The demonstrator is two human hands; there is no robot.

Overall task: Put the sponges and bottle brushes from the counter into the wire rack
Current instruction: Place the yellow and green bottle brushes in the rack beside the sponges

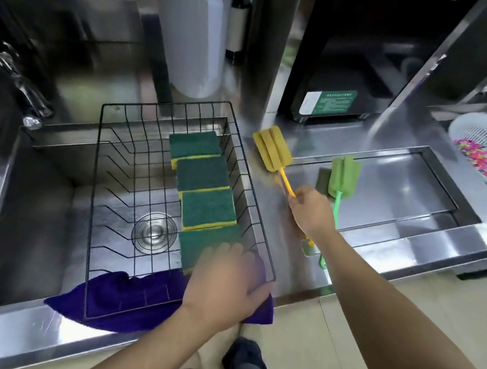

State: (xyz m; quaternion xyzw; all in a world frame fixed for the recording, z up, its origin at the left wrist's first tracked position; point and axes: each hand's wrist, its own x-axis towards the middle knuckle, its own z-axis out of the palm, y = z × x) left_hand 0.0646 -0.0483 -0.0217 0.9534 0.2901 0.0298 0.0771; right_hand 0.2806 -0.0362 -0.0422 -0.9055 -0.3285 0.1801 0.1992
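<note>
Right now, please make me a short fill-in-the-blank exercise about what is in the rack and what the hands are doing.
1. The sponges in the wire rack number ____.
2. The right hand grips the handle of the ____ bottle brush.
3. The green bottle brush lies on the ____.
4. Under the rack's near end lies a ____ cloth.

Missing words: four; yellow; counter; purple

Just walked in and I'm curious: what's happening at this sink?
A person is tidying cleaning tools into a wire rack over the sink. Four sponges already lie in it. The left hand rests on the nearest sponge by the rack's corner; the right hand grips the yellow brush. A green brush lies on the counter.
</note>
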